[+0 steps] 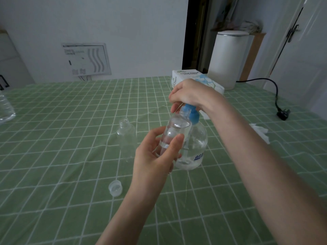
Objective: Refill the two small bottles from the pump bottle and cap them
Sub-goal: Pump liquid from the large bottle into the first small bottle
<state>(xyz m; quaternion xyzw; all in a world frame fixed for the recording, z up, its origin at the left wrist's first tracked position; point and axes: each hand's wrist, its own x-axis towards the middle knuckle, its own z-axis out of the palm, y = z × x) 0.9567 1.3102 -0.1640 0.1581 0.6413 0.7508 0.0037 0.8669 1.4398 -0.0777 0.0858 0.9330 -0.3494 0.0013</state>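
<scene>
At the middle of a desk [70, 112] covered in a green checked cloth, a clear pump bottle [196, 145] stands upright, topped by a blue pump head [192, 112]. The right hand [189, 93] reaches in from 4 o'clock and sits on top of the pump head, its grip curled down over it. The left hand [155, 156] comes up from 6 o'clock, its grip wrapped around a small clear bottle [174, 131], thumb on the near side and fingers behind. This bottle is uncapped and leans toward the pump bottle, with its open neck just under the blue spout. A little clear liquid shows inside it. A second small bottle [126, 138], also uncapped, stands upright on the desk at 9 o'clock from the pump bottle, near it but apart. A translucent cap [115, 188] lies on the cloth at 7 o'clock, beside the left forearm. Behind the right hand, at 12 o'clock, sits a tissue box [187, 76]. A white cylindrical appliance [228, 59] stands at 1 o'clock. A black plug [283, 114] lies at 3 o'clock, with a crumpled tissue [260, 131] nearer the right forearm. A plastic water bottle [5, 106] stands at the far 9 o'clock edge.
</scene>
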